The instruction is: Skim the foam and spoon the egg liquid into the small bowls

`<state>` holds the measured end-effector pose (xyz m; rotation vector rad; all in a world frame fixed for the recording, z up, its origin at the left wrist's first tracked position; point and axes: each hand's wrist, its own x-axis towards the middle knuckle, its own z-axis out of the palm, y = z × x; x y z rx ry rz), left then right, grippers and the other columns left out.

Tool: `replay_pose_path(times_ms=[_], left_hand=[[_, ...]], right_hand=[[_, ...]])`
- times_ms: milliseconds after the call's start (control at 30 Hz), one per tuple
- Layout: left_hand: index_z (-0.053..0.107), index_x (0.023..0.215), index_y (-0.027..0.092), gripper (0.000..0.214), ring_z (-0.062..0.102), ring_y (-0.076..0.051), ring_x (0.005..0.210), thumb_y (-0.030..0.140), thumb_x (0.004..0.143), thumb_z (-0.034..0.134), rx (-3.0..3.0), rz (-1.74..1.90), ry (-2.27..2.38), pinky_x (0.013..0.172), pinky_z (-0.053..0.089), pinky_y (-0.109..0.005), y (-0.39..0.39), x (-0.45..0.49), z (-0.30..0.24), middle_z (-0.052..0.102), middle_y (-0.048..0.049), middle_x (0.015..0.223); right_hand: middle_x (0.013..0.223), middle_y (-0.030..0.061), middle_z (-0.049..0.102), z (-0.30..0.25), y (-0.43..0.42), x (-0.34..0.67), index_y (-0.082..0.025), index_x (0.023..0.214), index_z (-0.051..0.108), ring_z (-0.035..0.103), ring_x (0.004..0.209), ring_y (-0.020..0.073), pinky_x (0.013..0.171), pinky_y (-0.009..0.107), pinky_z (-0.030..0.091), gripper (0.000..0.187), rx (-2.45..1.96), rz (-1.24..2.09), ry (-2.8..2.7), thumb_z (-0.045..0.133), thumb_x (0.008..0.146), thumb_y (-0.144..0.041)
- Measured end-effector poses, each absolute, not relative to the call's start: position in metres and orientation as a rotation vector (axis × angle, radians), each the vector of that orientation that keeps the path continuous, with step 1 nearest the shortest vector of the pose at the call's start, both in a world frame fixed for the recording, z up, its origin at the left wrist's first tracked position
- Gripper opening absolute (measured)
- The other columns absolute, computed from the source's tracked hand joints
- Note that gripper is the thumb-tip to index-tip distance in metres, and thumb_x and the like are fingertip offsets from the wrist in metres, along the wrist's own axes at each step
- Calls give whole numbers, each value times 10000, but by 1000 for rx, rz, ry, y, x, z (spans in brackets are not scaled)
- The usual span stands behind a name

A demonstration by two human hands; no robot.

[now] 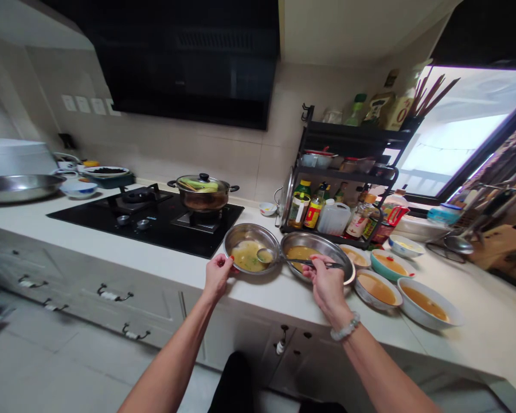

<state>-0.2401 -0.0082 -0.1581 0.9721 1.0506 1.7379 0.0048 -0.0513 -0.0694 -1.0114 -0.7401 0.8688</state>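
My left hand [218, 277] grips the near left rim of a round metal bowl [272, 237], which holds yellowish broth with green bits. In my right hand [328, 287] is the dark handle of a ladle [265, 256]; its round head dips into that broth. The handle crosses over a second metal bowl [327, 244], standing close on the right with brownish liquid in it. Just right of my right hand is a small bowl of orange-brown liquid [376, 288]. My right fingers partly cover the second metal bowl.
A lidded pot [203, 195] sits on the black gas hob [189, 238] to the left. Behind the bowls stands a black rack [348, 172] with bottles. More filled bowls [430, 304] line the counter at right. A range hood [189, 69] hangs above.
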Motion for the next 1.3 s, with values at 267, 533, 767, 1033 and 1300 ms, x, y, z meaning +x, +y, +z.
replay_pose_path(times_ms=[267, 533, 767, 1033, 1300], left_hand=[[450, 565, 196, 309, 564, -115, 437, 351, 678, 692, 963, 1737, 1044, 468, 427, -207, -6, -241, -161, 525, 68, 450], [451, 566, 198, 305, 570, -119, 440, 357, 665, 692, 960, 1732, 1053, 468, 438, -213, -8, -241, -159, 527, 66, 460], [456, 576, 199, 306, 575, -124, 440, 365, 672, 694, 971, 1740, 1049, 472, 433, -214, -6, -241, -161, 526, 65, 454], [454, 589, 201, 302, 579, -124, 438, 364, 672, 694, 956, 1731, 1052, 470, 427, -213, -5, -241, -163, 529, 71, 468], [447, 561, 204, 305, 565, -118, 435, 350, 673, 690, 972, 1741, 1041, 471, 429, -216, -7, -241, -161, 500, 76, 455]], right_hand=[[577, -14, 615, -62, -49, 22, -174, 767, 564, 606, 457, 148, 422, 261, 509, 235, -990, 846, -784, 683, 597, -285], [570, -11, 604, -55, -42, 76, -178, 729, 557, 590, 439, 149, 400, 264, 483, 209, -1019, 562, -817, 666, 631, -326], [632, 22, 651, -71, -67, 98, -183, 899, 616, 615, 488, 165, 495, 302, 534, 189, -1218, 129, -1358, 548, 824, -343], [897, 87, 695, -69, -81, 96, -219, 917, 647, 683, 827, 236, 762, 407, 576, 127, -954, -282, -1770, 545, 848, -253], [687, 12, 651, -69, -88, 27, -219, 934, 613, 635, 545, 154, 546, 294, 563, 164, -1015, 304, -1503, 513, 903, -345]])
